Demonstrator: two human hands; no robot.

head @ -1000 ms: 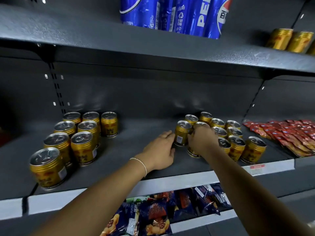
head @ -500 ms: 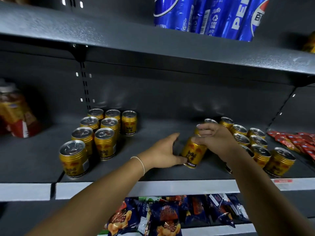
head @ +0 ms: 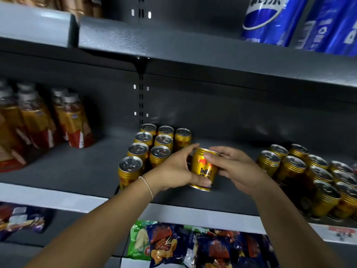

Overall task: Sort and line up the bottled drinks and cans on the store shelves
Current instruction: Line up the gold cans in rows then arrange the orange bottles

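On the lower shelf nearest you lie coloured foil snack packets (head: 173, 244). Above them, over the dark grey metal shelf (head: 77, 171), your left hand (head: 173, 171) and right hand (head: 237, 171) both grasp one gold Red Bull can (head: 203, 169), slightly tilted, between the left block of gold cans (head: 152, 146) and the right block of gold cans (head: 309, 175). Far left stand amber plastic bottles (head: 71, 120); tall blue cans (head: 270, 18) occupy the shelf above.

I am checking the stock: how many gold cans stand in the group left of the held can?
8 gold cans: three in the back row, two in each of the next two rows, one at the front. The left hand may hide another.
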